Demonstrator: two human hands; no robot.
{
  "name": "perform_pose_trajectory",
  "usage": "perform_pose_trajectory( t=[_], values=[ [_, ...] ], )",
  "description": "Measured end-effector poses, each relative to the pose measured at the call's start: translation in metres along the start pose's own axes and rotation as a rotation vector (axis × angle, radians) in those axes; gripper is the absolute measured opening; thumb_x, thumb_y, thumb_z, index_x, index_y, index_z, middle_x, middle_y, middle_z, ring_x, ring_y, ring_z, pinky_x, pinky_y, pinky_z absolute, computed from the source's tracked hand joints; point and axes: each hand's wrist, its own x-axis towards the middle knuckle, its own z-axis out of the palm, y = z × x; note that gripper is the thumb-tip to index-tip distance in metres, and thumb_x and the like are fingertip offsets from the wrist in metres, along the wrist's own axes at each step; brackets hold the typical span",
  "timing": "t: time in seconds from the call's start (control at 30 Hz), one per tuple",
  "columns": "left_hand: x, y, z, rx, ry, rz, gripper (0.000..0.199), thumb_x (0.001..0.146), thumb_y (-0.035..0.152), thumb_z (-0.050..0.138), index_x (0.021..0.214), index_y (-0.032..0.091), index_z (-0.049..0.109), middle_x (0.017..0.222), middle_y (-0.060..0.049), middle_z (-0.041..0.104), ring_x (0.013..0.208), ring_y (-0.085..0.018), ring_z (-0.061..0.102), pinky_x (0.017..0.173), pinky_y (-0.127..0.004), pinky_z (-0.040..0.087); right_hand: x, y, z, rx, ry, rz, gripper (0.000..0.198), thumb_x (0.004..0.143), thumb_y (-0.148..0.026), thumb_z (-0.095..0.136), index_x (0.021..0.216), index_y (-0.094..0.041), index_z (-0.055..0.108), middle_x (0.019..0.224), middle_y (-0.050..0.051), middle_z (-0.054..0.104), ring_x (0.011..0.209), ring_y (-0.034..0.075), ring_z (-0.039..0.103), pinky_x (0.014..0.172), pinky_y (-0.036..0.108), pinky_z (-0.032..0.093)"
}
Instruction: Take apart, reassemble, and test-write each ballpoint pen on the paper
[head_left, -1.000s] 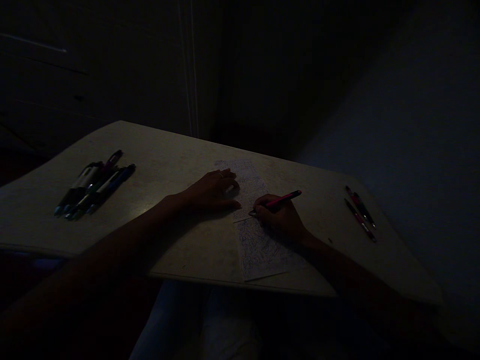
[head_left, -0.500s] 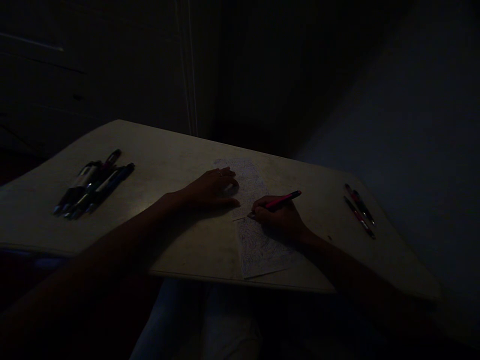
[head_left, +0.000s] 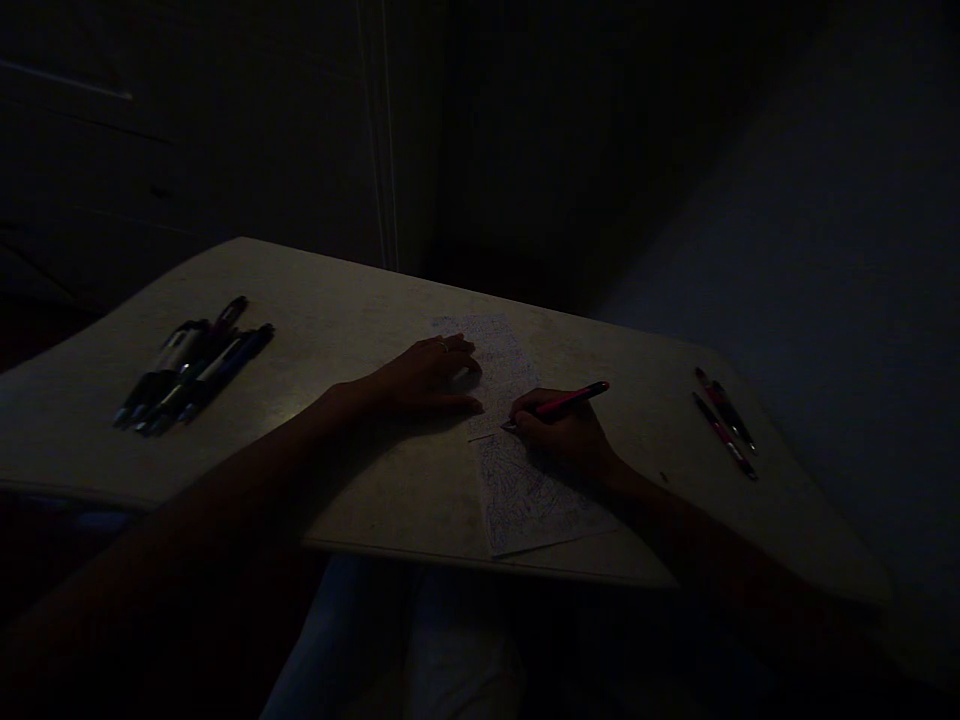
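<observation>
Two hands are seen in the head view, dimly lit. A paper sheet [head_left: 517, 440] is pinned flat under the spread left hand [head_left: 427, 378]; a pink pen [head_left: 559, 403] is pinched in the right hand [head_left: 562, 432], tip on the sheet's middle. Dense markings are noted above and below the tip; which parts remain unmarked cannot be judged. Pen clusters lie left [head_left: 191, 365] and right [head_left: 724, 420] of the hands on the board [head_left: 337, 300]. Surroundings are lost in darkness.

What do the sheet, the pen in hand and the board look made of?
Sheet: paper, matte; thin, flat, densely inked, edge slightly lifted.
Pen in the right hand: likely plastic, red barrel with a slight sheen; too dim to be sure.
Board: pale, smooth, faintly mottled; laminate or plastic, unclear.
</observation>
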Motion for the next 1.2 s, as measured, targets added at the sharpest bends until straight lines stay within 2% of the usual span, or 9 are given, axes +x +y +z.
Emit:
perform_pose_trajectory(
  t=[0.1, 0.23, 0.47, 0.57, 0.73, 0.97, 1.2],
  values=[
    [0.0008, 0.0009, -0.0005, 0.009, -0.011, -0.006, 0.057, 0.085, 0.059, 0.068, 0.128, 0.022, 0.063, 0.157, -0.015, 0.046, 0.148, -0.035, 0.036, 0.118, -0.051, 0.032, 0.0004, -0.0001, -0.0002, 0.004, -0.002, 0.007, 0.01, 0.071, -0.029, 0.068, 0.071, -0.018, 0.069, 0.059, -0.001, 0.06, 0.051, 0.011, 0.05, 0.046, 0.025, 0.039],
    [0.0017, 0.0018, -0.0014, 0.025, -0.017, -0.001, 0.057, 0.086, 0.058, 0.067, 0.128, 0.021, 0.062, 0.156, -0.015, 0.046, 0.146, -0.034, 0.039, 0.118, -0.05, 0.032, 0.0019, -0.0018, 0.0011, 0.032, 0.059, 0.02, 0.009, 0.071, -0.028, 0.064, 0.069, -0.019, 0.067, 0.059, 0.0, 0.06, 0.052, 0.013, 0.052, 0.047, 0.025, 0.039],
    [0.0019, 0.002, -0.0019, 0.018, -0.018, -0.005, 0.058, 0.084, 0.059, 0.068, 0.128, 0.021, 0.063, 0.156, -0.015, 0.047, 0.143, -0.036, 0.042, 0.116, -0.049, 0.035, 0.0019, -0.0029, 0.0016, 0.003, 0.047, 0.012, 0.008, 0.07, -0.027, 0.067, 0.067, -0.019, 0.068, 0.061, 0.0, 0.062, 0.054, 0.013, 0.053, 0.048, 0.025, 0.04],
    [0.0019, 0.0031, -0.0027, 0.009, -0.014, -0.013, 0.055, 0.084, 0.058, 0.068, 0.126, 0.024, 0.063, 0.156, -0.014, 0.047, 0.144, -0.035, 0.041, 0.116, -0.05, 0.034, 0.0008, -0.0022, 0.0008, 0.042, 0.029, 0.02, 0.009, 0.07, -0.027, 0.068, 0.067, -0.019, 0.068, 0.058, 0.0, 0.06, 0.051, 0.012, 0.051, 0.046, 0.025, 0.039],
    [0.0015, 0.0044, -0.0053, -0.006, -0.026, -0.016, 0.054, 0.084, 0.058, 0.068, 0.125, 0.023, 0.064, 0.155, -0.015, 0.048, 0.142, -0.035, 0.044, 0.115, -0.049, 0.035, 0.0003, -0.0017, 0.001, 0.089, 0.092, 0.045, 0.01, 0.072, -0.028, 0.064, 0.069, -0.019, 0.067, 0.054, -0.001, 0.059, 0.044, 0.011, 0.051, 0.042, 0.025, 0.038],
    [0.0009, 0.0014, -0.0046, -0.038, -0.038, -0.032, 0.058, 0.081, 0.056, 0.072, 0.127, 0.021, 0.064, 0.158, -0.016, 0.044, 0.147, -0.035, 0.038, 0.117, -0.05, 0.031, 0.0007, -0.0027, 0.0024, 0.047, 0.053, 0.055, 0.01, 0.071, -0.028, 0.065, 0.068, -0.019, 0.067, 0.05, -0.002, 0.057, 0.044, 0.011, 0.051, 0.043, 0.025, 0.038],
    [0.0018, 0.0003, -0.005, -0.033, -0.058, -0.032, 0.058, 0.082, 0.054, 0.074, 0.128, 0.02, 0.063, 0.158, -0.016, 0.043, 0.149, -0.035, 0.034, 0.12, -0.052, 0.027, 0.0015, -0.0019, 0.0004, 0.017, 0.037, 0.041, 0.01, 0.069, -0.028, 0.068, 0.068, -0.018, 0.068, 0.055, 0.0, 0.06, 0.049, 0.012, 0.051, 0.045, 0.025, 0.038]
  ],
)
